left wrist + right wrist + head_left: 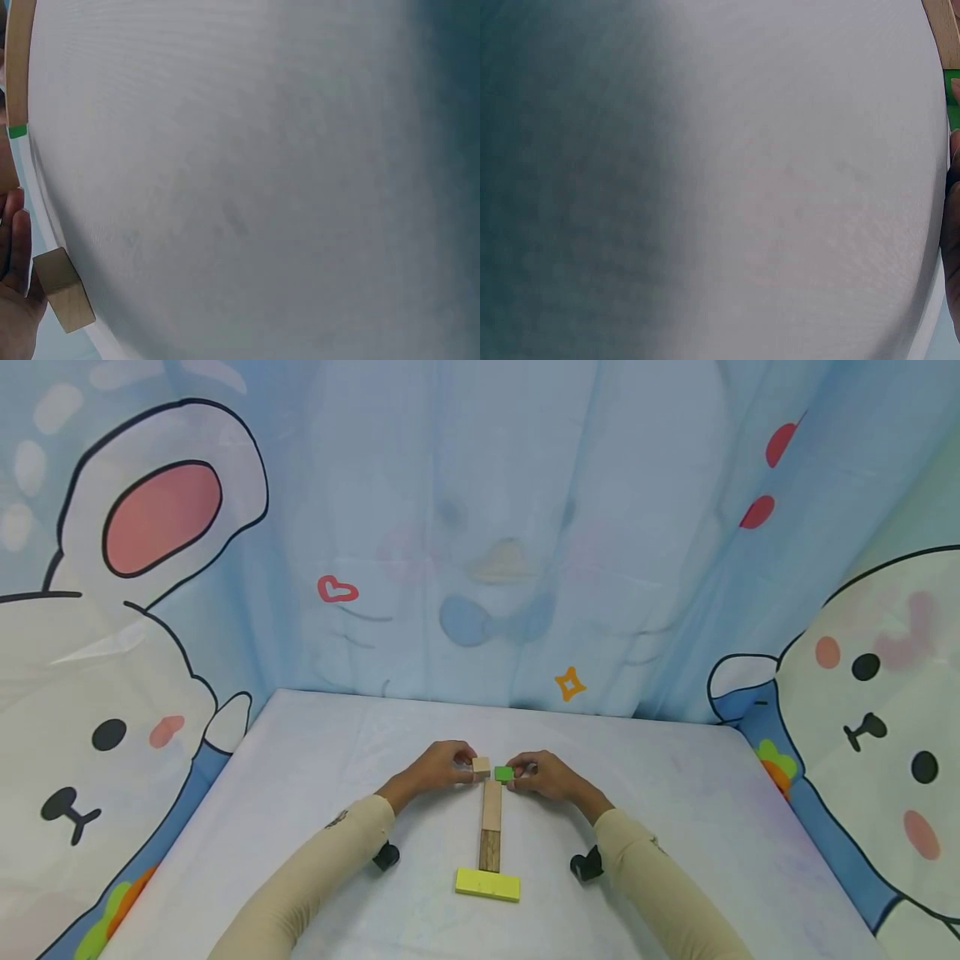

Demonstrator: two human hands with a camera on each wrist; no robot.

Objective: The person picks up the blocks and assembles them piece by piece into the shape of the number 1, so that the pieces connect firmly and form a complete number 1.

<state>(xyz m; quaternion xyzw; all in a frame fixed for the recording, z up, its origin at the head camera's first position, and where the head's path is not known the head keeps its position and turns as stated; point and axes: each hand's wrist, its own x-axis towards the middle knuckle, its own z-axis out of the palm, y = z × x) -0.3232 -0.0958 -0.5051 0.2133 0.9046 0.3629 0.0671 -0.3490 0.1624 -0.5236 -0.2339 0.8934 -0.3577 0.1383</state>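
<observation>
Blocks number four from the head camera: one tan cube [481, 767] pinched at the left hand's [438, 767] fingertips, one green cube [504, 773] pinched by the right hand [546, 776], one long wooden bar [491, 825] just below both, and one yellow slab [487, 884] nearest the sleeves. At the left wrist, the tan cube [64, 289] sits against the fingers [15, 247]. At the right wrist, one green sliver [952, 90] lies above a fingertip [953, 195].

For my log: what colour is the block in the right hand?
Green block; head view shows it best.

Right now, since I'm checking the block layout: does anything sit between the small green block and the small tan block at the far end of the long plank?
Nothing visible does. The small green wooden block, held by the right hand, sits close beside the small tan wooden cube, held by the left hand.
</observation>
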